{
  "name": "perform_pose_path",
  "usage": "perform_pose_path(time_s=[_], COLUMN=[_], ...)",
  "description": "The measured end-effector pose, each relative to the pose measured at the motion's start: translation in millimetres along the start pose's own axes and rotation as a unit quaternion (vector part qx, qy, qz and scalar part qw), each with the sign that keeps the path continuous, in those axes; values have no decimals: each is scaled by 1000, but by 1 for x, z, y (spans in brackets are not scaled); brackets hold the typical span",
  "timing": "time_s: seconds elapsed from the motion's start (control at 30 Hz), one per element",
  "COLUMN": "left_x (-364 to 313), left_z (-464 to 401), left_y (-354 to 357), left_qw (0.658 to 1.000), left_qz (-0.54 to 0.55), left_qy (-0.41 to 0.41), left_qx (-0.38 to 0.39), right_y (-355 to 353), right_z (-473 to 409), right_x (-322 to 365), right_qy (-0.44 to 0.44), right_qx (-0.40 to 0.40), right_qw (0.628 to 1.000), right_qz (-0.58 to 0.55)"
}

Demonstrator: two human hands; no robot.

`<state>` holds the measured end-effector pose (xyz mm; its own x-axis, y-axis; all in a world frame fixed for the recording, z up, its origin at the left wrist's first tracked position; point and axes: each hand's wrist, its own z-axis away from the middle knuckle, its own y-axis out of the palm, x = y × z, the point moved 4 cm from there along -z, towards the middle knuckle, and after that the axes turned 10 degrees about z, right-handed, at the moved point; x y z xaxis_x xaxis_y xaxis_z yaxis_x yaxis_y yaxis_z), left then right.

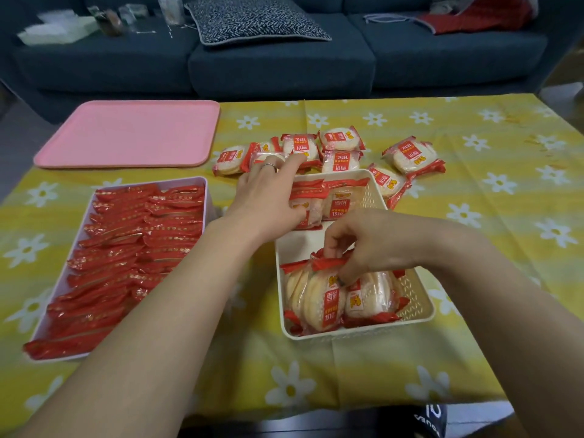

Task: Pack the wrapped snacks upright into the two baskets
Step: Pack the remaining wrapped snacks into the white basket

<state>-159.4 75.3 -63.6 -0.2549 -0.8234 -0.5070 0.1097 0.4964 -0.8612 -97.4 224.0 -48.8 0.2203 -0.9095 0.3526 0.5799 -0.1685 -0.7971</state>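
Note:
A cream basket (pixel 423 314) on the right holds wrapped rice-cracker snacks standing upright at its near end (pixel 328 298) and its far end (pixel 339 202). My right hand (pixel 376 245) pinches the red top edge of a near-end snack. My left hand (pixel 268 197) rests on the far-end snacks, its thumb against one packet and its fingers reaching over the rim. Several loose snacks (pixel 335 150) lie flat on the cloth beyond the basket. A pink basket (pixel 202 181) on the left is packed with upright red-edged snacks (pixel 132 245).
An empty pink tray (pixel 126 134) lies at the far left of the table. The yellow flowered tablecloth (pixel 489 191) covers the table. A dark sofa (pixel 278 64) with a patterned cushion stands behind it.

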Motion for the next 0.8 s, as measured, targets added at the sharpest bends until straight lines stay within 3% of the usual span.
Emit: perform_pose_path(time_s=[0.3, 0.37, 0.43, 0.5, 0.57, 0.67, 0.8], left_x=[-8, -9, -9, -6, -3, -4, -8], left_z=[-5, -11, -13, -15, -15, -15, -18], left_y=[13, 19, 21, 19, 15, 8, 15], left_qw=[999, 998, 998, 999, 999, 997, 999], left_qz=[9, -15, -12, 11, 31, 81, -14], left_qy=[39, 33, 31, 38, 37, 15, 38], left_qx=[38, 60, 51, 12, -3, 8, 14], right_y=[-37, -51, -64, -71, -71, -61, -55], right_z=[20, 25, 25, 23, 18, 8, -1], right_x=[-14, -22, -34, -45, -51, -50, -41], right_qy=[-71, -77, -61, -15, 17, 18, -10], right_qx=[-38, -83, -194, -332, -406, -402, -419], right_qw=[978, 958, 934, 913, 902, 915, 905], right_qz=[-193, -264, -294, -237, -147, -16, 73])
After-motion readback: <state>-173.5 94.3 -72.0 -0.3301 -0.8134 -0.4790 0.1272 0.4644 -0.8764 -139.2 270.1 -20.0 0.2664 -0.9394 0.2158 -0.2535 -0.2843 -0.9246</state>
